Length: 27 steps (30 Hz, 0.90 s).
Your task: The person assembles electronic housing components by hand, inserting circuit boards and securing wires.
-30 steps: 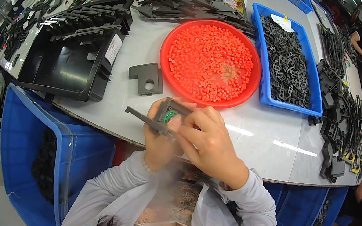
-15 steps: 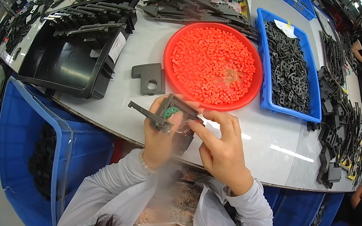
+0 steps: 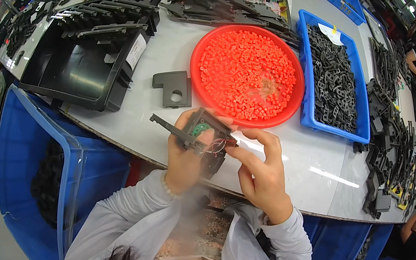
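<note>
My left hand [image 3: 184, 167] grips a dark grey plastic housing [image 3: 185, 136] with a long arm sticking out to the left. Its thumb lies over a round green circuit board [image 3: 200, 129] set in the housing. Thin red and pale wires [image 3: 218, 145] run from the board toward the housing's right edge. My right hand [image 3: 266, 174] is bent over that edge, its fingertips closed at the wires beside a small dark red part. The exact pinch is partly hidden. Just beyond my hands, a grey cover with a round hole [image 3: 172, 89] lies on the white table [image 3: 304, 172].
Beyond stands a red basin [image 3: 193, 73] of small red plastic pieces. Right of it is a blue tray [image 3: 335, 133] of black parts; to the left, a black bin [image 3: 74, 98] with long strips. Wired assemblies [image 3: 228, 2] pile up behind. A blue crate [image 3: 72, 163] stands below the table edge.
My right fingers have drawn back slightly to the right from the middle of the housing, baring more of the wires. The left hand keeps its hold, shifted slightly.
</note>
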Each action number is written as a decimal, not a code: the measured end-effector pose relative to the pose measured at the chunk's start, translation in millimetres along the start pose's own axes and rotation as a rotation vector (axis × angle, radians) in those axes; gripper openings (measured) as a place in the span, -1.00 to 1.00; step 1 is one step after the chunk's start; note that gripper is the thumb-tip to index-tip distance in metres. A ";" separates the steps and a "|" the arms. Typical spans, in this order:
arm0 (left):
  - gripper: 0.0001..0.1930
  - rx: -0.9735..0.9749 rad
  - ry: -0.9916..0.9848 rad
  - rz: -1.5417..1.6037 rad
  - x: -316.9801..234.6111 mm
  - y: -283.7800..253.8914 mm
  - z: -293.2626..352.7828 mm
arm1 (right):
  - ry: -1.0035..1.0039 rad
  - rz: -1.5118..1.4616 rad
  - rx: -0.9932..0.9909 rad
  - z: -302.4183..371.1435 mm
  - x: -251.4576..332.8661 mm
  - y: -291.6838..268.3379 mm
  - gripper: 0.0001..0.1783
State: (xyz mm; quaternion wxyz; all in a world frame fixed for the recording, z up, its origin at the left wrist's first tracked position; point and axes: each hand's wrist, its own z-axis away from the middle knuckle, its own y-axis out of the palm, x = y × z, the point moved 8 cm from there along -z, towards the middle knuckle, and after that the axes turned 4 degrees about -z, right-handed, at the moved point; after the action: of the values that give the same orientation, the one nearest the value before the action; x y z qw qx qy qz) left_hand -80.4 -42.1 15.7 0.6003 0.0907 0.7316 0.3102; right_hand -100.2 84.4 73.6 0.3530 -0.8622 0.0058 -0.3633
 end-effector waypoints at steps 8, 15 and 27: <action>-0.70 -0.005 -0.031 -0.041 2.1 -3.7 3.1 | -0.110 0.134 0.081 -4.1 12.2 8.8 -0.58; -0.66 -0.030 -0.052 -0.152 4.6 -5.6 4.5 | -0.010 0.039 0.101 -9.0 7.9 15.9 -0.66; -0.67 0.007 -0.007 -0.005 3.6 -3.0 3.6 | -0.023 -0.015 0.058 1.6 20.1 15.3 -0.52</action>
State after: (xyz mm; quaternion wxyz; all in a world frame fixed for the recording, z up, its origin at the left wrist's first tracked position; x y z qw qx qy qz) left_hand -77.3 -41.4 10.7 0.6033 0.0918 0.7308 0.3058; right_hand -80.6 68.6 75.9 0.3751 -0.8557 -0.0151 -0.3561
